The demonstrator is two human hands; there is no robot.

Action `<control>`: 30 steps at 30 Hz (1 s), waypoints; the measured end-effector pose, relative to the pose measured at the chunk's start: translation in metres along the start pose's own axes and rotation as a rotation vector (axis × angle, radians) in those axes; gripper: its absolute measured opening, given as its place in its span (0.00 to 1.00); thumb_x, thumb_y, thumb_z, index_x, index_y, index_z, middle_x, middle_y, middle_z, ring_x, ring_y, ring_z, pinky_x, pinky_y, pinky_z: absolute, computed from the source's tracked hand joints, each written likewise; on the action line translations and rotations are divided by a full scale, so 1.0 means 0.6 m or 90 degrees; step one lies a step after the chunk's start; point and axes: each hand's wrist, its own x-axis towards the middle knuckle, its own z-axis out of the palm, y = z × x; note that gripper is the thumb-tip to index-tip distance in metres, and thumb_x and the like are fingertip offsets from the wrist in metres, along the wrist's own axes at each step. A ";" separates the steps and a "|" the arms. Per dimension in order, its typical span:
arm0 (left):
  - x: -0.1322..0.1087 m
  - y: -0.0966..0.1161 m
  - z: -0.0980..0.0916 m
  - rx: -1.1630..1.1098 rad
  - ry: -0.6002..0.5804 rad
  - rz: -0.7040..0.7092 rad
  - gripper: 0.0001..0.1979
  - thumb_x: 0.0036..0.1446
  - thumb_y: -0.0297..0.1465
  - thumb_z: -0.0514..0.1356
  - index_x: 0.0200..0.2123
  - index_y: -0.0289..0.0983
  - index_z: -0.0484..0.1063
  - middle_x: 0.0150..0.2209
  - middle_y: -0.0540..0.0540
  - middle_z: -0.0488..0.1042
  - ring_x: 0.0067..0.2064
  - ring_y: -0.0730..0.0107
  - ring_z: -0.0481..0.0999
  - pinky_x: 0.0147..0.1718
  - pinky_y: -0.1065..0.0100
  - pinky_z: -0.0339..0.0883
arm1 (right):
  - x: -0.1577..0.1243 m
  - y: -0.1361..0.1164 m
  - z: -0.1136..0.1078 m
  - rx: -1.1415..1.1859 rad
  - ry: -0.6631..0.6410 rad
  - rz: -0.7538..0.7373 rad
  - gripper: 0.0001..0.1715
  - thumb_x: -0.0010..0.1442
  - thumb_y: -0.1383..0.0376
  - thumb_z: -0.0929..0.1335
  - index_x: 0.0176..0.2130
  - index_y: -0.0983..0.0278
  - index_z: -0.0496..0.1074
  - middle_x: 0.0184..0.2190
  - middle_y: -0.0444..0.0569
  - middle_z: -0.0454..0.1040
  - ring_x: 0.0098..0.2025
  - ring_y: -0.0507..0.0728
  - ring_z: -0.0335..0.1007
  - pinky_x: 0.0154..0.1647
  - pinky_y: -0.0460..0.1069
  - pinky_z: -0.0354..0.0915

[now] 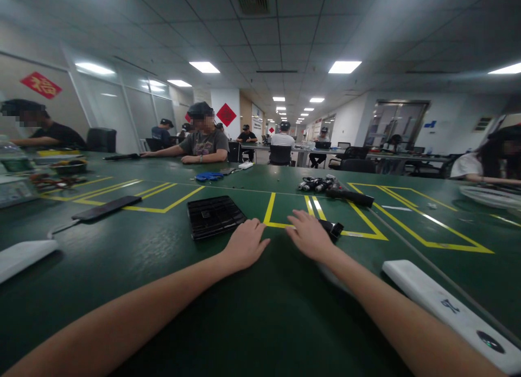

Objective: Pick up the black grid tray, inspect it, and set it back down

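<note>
- Grip: none visible; left hand [246,242], loosely spread, at the right corner of the black tray [222,221], contact unclear; right hand [310,236], likewise loose, beside a black strap [337,231].
- Tray lies flat between yellow tape frames [269,210]; handling seems unstarted or finished, cannot tell which.
- Room looks widest on the near table [277,312], between forearms [142,309]; white box [427,291] borders the right.

Case [215,215] black; tabletop [268,323] green; tape outlines [456,248] yellow; long device [429,289] white; wall diamond [226,115] red.
</note>
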 end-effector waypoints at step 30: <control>0.031 -0.281 -0.122 -0.054 -0.155 -0.336 0.16 0.30 0.42 0.62 0.23 0.37 0.73 0.33 0.43 0.76 0.40 0.57 0.71 0.39 0.67 0.59 | -0.006 0.123 0.025 -0.093 -0.026 0.248 0.24 0.56 0.57 0.58 0.48 0.67 0.64 0.43 0.60 0.68 0.45 0.66 0.61 0.40 0.55 0.60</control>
